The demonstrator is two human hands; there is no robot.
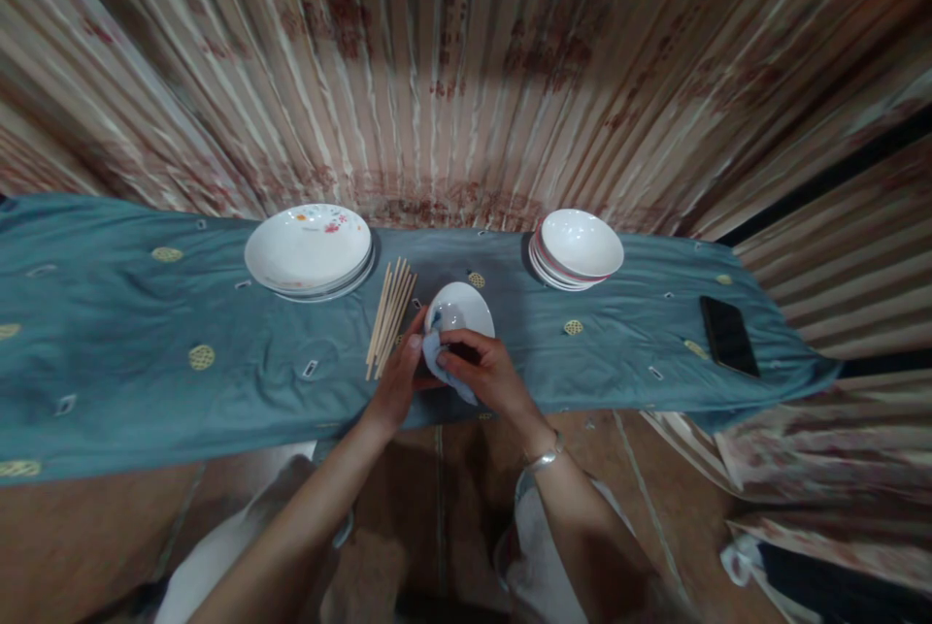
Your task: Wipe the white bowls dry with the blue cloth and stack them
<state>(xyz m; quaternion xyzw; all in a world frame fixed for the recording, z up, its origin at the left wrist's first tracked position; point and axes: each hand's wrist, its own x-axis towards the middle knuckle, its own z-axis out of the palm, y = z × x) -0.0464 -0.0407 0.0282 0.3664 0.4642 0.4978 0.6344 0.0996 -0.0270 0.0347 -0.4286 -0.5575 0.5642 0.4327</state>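
A white bowl (470, 309) is tilted up in front of me, near the front edge of the cloth-covered table. My left hand (399, 379) grips the bowl by its left side, with some fingers hidden beneath it. In my right hand (486, 374) is a pale blue cloth (437, 357), pinched and pressed against the bowl's near left rim. The rest of the cloth hangs below the fingers. Just left of the bowl lies a bundle of wooden chopsticks (391, 313), close to my left hand.
A stack of plates (310, 250) with a flower pattern stands at the back left. Several stacked bowls (579, 246) are at the back right. A black phone (729, 337) lies near the table's right end. Pleated curtains (451, 71) hang right behind the table (254, 372).
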